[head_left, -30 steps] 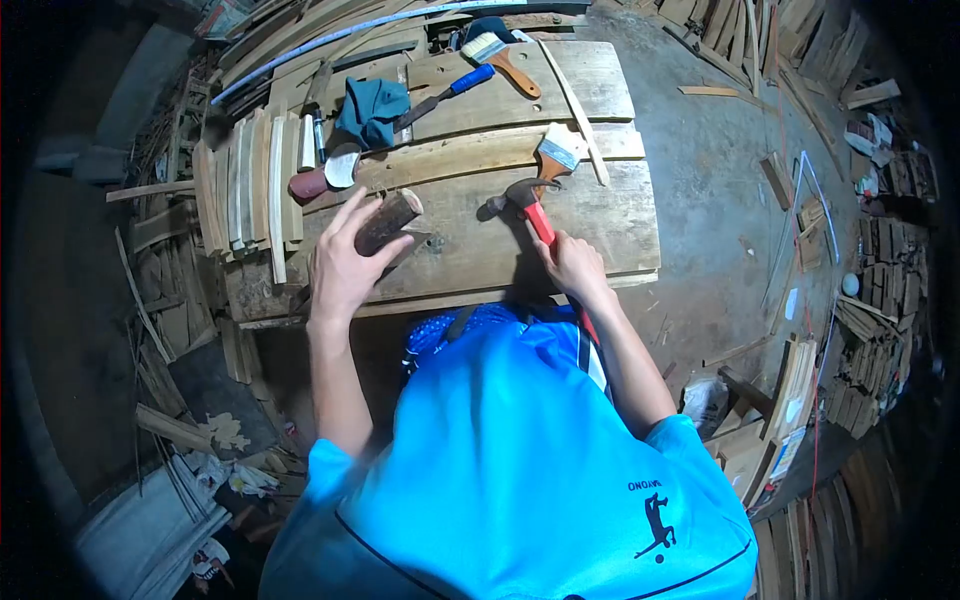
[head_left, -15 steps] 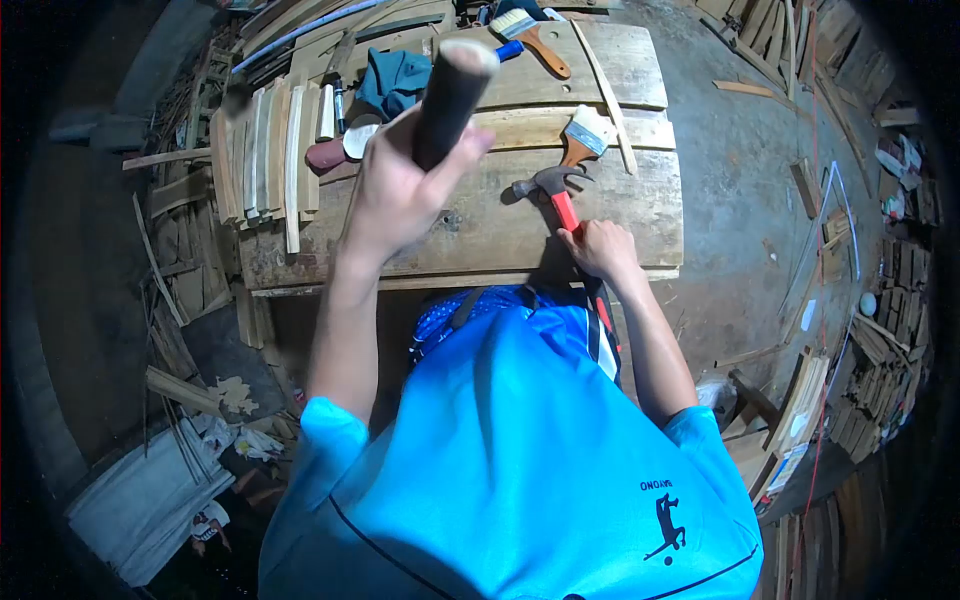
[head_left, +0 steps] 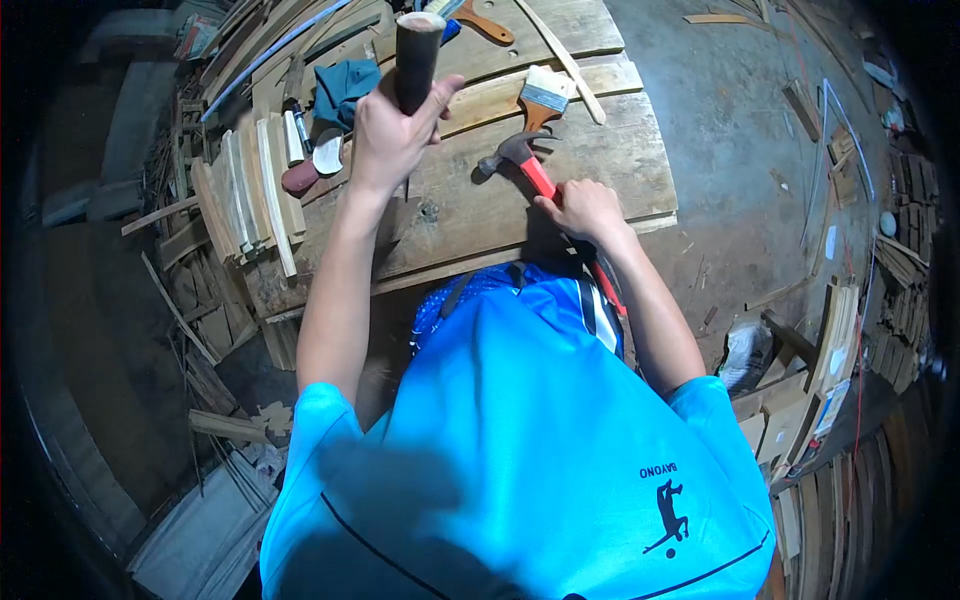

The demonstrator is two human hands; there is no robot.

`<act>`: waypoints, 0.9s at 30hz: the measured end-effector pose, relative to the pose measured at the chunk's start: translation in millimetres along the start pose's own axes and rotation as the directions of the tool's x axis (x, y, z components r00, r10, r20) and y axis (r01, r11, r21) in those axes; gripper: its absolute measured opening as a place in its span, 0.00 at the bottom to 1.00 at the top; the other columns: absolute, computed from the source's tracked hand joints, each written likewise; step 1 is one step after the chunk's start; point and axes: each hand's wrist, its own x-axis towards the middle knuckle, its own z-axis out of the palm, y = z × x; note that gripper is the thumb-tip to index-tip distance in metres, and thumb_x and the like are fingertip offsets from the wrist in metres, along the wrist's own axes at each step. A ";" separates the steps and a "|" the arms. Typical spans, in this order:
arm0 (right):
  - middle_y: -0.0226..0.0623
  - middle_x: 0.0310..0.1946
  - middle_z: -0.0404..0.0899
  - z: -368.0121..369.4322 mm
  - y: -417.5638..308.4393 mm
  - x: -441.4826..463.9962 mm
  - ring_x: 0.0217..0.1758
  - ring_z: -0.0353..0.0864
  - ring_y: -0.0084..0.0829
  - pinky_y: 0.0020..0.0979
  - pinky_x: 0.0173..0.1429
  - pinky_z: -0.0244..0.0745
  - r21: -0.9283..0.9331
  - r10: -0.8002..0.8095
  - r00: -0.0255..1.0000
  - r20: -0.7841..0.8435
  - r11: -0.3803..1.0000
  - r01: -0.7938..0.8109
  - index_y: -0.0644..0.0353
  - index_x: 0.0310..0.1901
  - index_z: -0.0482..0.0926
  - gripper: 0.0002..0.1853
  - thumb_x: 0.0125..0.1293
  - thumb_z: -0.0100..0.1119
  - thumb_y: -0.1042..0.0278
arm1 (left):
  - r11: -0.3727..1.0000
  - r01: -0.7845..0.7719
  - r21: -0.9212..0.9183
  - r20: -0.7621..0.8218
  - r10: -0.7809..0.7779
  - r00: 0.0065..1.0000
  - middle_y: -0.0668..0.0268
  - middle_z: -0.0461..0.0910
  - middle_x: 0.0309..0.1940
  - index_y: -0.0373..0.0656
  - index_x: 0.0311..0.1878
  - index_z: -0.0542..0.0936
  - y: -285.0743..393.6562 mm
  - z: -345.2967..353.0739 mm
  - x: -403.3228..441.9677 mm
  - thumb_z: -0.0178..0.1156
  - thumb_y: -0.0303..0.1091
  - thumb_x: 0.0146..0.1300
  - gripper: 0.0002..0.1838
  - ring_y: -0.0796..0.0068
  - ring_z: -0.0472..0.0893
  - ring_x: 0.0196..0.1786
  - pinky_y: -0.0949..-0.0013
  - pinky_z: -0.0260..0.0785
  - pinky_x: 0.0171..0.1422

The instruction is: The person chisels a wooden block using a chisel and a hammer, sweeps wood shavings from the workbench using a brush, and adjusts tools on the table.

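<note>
My left hand (head_left: 385, 150) is closed around a dark cylindrical handle (head_left: 416, 70) with a pale round end pointing up. The lower part of this tool is mostly hidden by the hand; a thin dark tip shows beneath. My right hand (head_left: 588, 212) grips the red shaft of a claw hammer (head_left: 539, 178). Its head lies toward the middle of the wooden workbench (head_left: 620, 160), claw pointing right. Just beyond the head is a paintbrush (head_left: 545, 97) with a brown wooden handle.
Narrow wood strips (head_left: 265, 190) lie at the bench's left. Near them are a teal cloth (head_left: 345, 90), a marker (head_left: 302, 128) and a maroon-and-white object (head_left: 312, 168). A second paintbrush (head_left: 482, 22) and a long thin stick (head_left: 562, 60) lie farther back. Scrap wood (head_left: 800, 108) litters the floor.
The view has turned, so the bench appears shifted left and tilted. My left hand stays closed on the dark handle, now more upright. My right hand keeps hold of the hammer.
</note>
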 end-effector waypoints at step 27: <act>0.53 0.32 0.87 -0.9 -0.3 -1.3 0.39 0.89 0.54 0.52 0.46 0.83 0.026 0.003 1.000 0.010 1.000 -0.003 0.61 0.36 0.89 0.29 0.70 0.57 0.37 | 0.894 0.190 0.405 -0.268 -0.082 0.960 0.65 0.81 0.17 0.36 0.34 0.84 -54.8 -3.6 4.0 0.71 0.57 0.66 0.28 0.75 0.84 0.22 0.67 0.75 0.29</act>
